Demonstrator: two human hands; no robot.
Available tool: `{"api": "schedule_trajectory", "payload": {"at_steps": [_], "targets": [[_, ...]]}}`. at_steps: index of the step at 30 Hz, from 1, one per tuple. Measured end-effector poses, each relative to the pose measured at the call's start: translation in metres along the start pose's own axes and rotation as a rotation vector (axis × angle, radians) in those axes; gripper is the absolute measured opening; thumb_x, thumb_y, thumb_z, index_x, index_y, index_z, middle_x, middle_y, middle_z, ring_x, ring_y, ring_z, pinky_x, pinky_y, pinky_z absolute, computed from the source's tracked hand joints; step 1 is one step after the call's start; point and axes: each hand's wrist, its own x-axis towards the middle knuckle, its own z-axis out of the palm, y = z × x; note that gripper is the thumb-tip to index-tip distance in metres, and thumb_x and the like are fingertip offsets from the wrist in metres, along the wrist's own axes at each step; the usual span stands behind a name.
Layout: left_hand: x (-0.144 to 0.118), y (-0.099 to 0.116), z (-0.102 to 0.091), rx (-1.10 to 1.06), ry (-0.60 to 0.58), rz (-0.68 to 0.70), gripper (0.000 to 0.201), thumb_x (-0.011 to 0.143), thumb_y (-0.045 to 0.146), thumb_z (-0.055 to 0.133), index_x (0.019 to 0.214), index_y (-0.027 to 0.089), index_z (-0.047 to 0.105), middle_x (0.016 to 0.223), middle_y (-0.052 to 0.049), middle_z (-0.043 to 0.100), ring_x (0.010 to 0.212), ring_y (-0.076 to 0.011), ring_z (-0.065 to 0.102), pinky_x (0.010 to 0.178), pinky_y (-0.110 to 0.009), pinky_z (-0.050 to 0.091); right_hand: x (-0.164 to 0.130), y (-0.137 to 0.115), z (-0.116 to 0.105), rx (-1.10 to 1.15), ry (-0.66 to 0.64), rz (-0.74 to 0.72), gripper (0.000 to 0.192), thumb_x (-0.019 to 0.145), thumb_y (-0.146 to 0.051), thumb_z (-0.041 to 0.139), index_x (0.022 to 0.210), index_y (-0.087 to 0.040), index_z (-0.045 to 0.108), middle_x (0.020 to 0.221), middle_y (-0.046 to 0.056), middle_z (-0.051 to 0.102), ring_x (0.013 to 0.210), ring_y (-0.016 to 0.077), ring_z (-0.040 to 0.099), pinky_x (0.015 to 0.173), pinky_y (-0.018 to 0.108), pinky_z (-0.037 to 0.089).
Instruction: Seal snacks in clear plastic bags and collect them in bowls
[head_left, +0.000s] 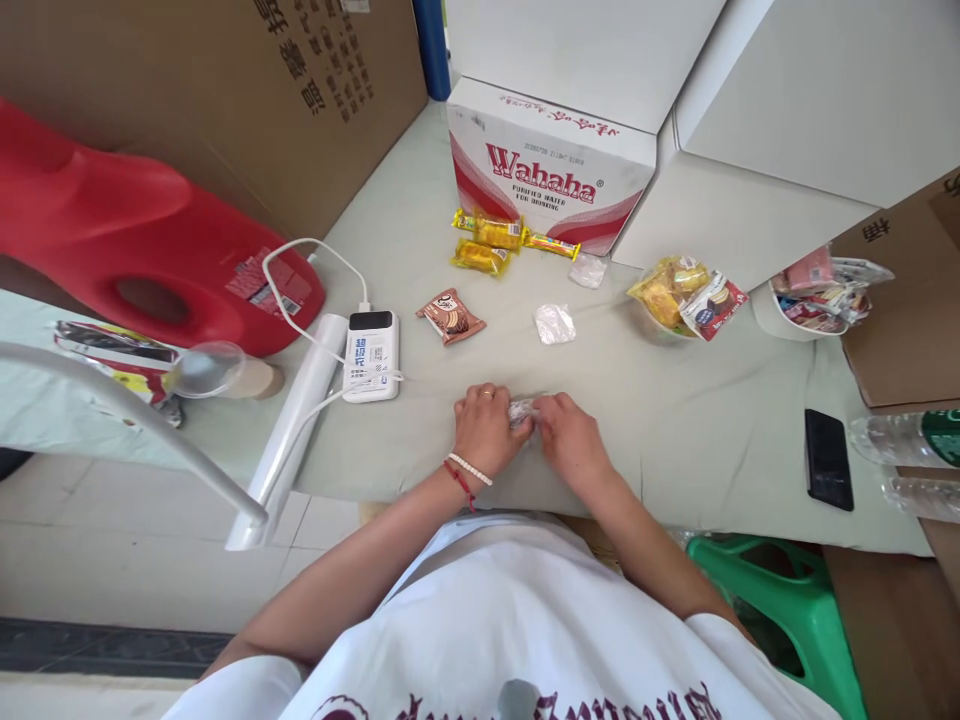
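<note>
Both hands met at the near edge of the cloth-covered table (675, 420). The left hand (486, 428) and right hand (571, 440) pinched a small clear-wrapped packet (521, 411) between them, fingers closed on its two ends. The packet looked light, crinkly and slippery, probably easy to crush; the twisted or sealed ends seemed the surest hold. Farther off lay a brown snack pack (451, 315), glossy, and a loose clear wrapper (555, 323). To the left sat a white power bank (372, 355), hard-cased, cable attached.
</note>
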Motion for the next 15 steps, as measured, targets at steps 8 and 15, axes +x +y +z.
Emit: {"api": "schedule_trajectory", "payload": {"at_steps": [8, 15], "targets": [[-0.014, 0.0, -0.011, -0.753, 0.0, -0.193, 0.021, 0.087, 0.035, 0.055, 0.074, 0.024, 0.043, 0.068, 0.004, 0.05, 0.066, -0.0159, 0.051, 0.066, -0.031, 0.044, -0.021, 0.003, 0.019, 0.255, 0.058, -0.352, 0.066, 0.096, -0.037, 0.059, 0.156, -0.019, 0.037, 0.151, 0.019, 0.046, 0.138, 0.0309, 0.045, 0.116, 0.054, 0.044], [-0.029, 0.009, -0.019, -0.903, -0.132, 0.164, 0.022, 0.095, 0.041, 0.054, 0.104, 0.021, 0.059, 0.105, -0.007, 0.066, 0.097, -0.02, 0.066, 0.084, -0.035, 0.057, -0.042, 0.051, -0.004, 0.539, 0.239, 0.053, 0.038, 0.097, -0.037, 0.057, 0.132, -0.025, 0.059, 0.115, 0.008, 0.072, 0.103, 0.0232, 0.068, 0.097, 0.044, 0.057]]}}
